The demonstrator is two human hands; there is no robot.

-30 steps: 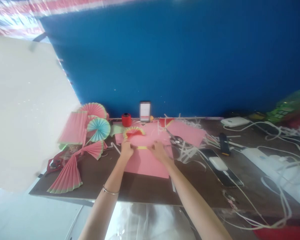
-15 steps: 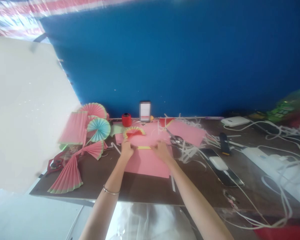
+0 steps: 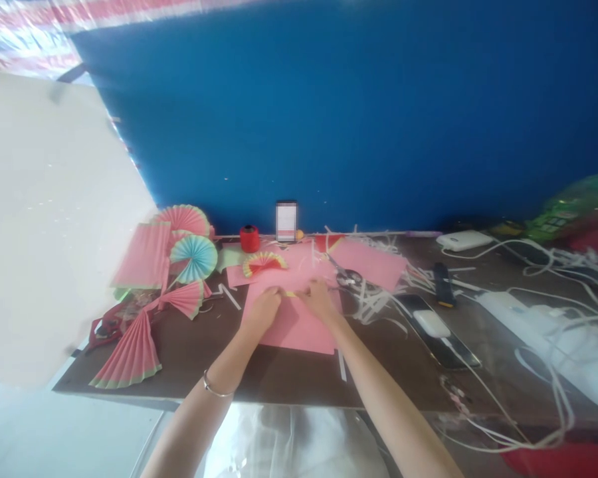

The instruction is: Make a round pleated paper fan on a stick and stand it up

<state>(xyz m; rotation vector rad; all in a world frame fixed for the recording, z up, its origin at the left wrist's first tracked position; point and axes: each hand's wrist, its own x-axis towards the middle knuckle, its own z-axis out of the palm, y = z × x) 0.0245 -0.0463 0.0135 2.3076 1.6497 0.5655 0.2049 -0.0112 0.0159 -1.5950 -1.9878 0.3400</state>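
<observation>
A pink paper sheet [image 3: 299,326] lies on the dark table [image 3: 189,358] in front of me. My left hand [image 3: 263,309] and my right hand [image 3: 319,300] rest on its far edge, close together. Their fingertips pinch a narrow folded strip with a yellow edge [image 3: 290,293] between them. Just beyond the hands lies a small red and yellow paper fan [image 3: 262,262].
Several pleated pink and blue paper fans [image 3: 179,259] lie at the left. A red spool [image 3: 250,238] and a standing phone [image 3: 286,221] are at the blue wall. Scissors [image 3: 347,275], paper strips, more pink sheets, phones, chargers and white cables spread to the right.
My left hand has slid right along the fold toward my right hand, so the visible yellow strip between them is much shorter. The view shifted slightly.
</observation>
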